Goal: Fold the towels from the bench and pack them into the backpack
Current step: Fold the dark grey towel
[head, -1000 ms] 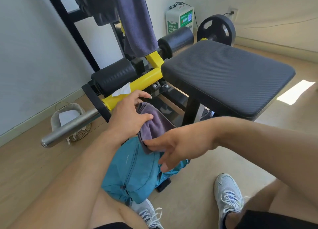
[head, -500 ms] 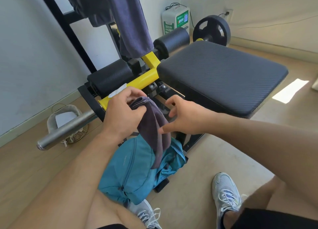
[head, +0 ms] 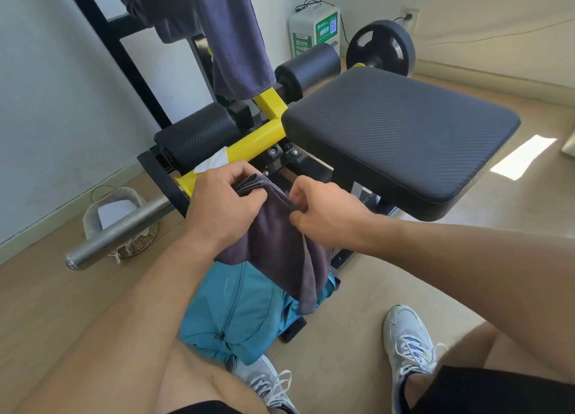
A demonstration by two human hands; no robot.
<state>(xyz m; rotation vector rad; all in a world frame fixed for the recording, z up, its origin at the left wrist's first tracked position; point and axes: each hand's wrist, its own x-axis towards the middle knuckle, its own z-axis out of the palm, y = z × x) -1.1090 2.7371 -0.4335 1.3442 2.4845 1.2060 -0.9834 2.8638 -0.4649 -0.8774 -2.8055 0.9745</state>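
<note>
The left hand (head: 224,208) grips the dark towel (head: 280,248) and the right hand (head: 323,211) pinches its edge, above the blue backpack (head: 242,314). The loose end could unfold or miss the bag's mouth.

Two bare forearms reach forward from the bottom corners and meet near the middle; the left hand (head: 222,208) is knuckles up, fingers curled in a grip on a dark towel (head: 280,251); the right hand (head: 326,209), just beside it, pinches the same cloth between thumb and bent fingers.
</note>
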